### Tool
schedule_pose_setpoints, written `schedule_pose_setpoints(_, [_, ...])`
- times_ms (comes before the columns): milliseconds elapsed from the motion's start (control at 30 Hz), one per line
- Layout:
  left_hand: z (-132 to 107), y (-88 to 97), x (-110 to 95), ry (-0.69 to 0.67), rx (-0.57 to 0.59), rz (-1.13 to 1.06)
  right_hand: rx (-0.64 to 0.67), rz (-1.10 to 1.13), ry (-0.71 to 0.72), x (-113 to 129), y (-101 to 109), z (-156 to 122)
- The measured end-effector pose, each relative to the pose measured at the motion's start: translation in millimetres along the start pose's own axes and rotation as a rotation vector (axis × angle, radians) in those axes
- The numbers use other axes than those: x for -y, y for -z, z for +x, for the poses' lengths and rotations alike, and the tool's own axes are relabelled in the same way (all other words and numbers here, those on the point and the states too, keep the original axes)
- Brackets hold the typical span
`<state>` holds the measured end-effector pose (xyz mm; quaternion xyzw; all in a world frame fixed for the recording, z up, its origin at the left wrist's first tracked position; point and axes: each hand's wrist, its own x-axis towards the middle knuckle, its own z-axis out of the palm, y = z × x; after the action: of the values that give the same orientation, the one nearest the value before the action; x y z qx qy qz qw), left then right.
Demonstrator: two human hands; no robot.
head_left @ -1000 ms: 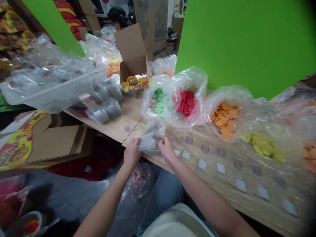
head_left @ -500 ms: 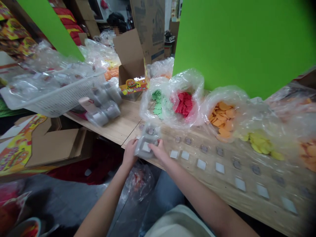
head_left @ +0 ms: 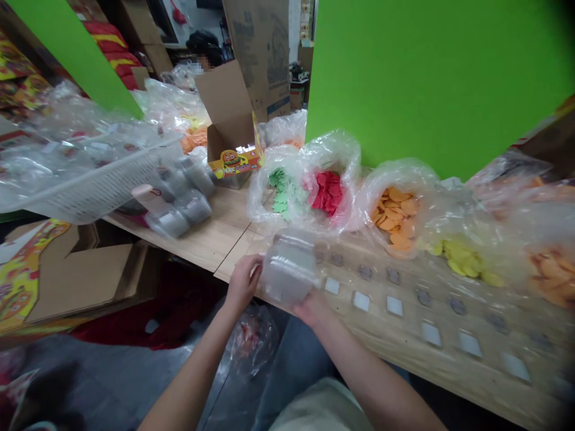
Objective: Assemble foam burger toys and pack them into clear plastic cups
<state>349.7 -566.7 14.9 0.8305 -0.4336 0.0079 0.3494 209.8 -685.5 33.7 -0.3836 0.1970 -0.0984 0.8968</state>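
A stack of clear plastic blister trays (head_left: 291, 266) is tilted over the table's front edge, its layered side turned towards me and blurred by motion. My right hand (head_left: 309, 304) grips it from below at the right corner, with its fingers partly hidden behind the plastic. At the stack's left edge, my left hand (head_left: 245, 280) is closed with its fingertips on the plastic. To the right, single clear trays lie in a row along the table, each with a white card (head_left: 395, 306) and a small greyish round piece (head_left: 393, 276).
Behind the row stand open plastic bags of green pieces (head_left: 279, 190), red pieces (head_left: 327, 193), orange pieces (head_left: 398, 209) and yellow pieces (head_left: 465, 257). More tray stacks (head_left: 184, 212), a white basket (head_left: 112, 185) and an open burger-print carton (head_left: 233, 158) are left. A person (head_left: 204, 48) is in the background.
The stack has moved right and tipped up, so its side now shows instead of its top. My right hand has gone from the stack's top to beneath it. The view has shifted slightly.
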Motion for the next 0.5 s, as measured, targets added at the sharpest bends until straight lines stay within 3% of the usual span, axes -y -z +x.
schedule_pose_setpoints(167, [1, -13.6, -12, -0.168, 0.184, 0.167, -0.032, -0.119, 0.057, 31, 28, -28])
schedule_pose_setpoints(267, [-5, -20.4, -20, -0.175, 0.222, 0.256, -0.088, -0.161, 0.118, 44, 35, -35])
schedule_pose_setpoints(500, [11, -15.5, -28, -0.083, 0.303, 0.190, -0.111, -0.089, 0.093, 33, 55, -36])
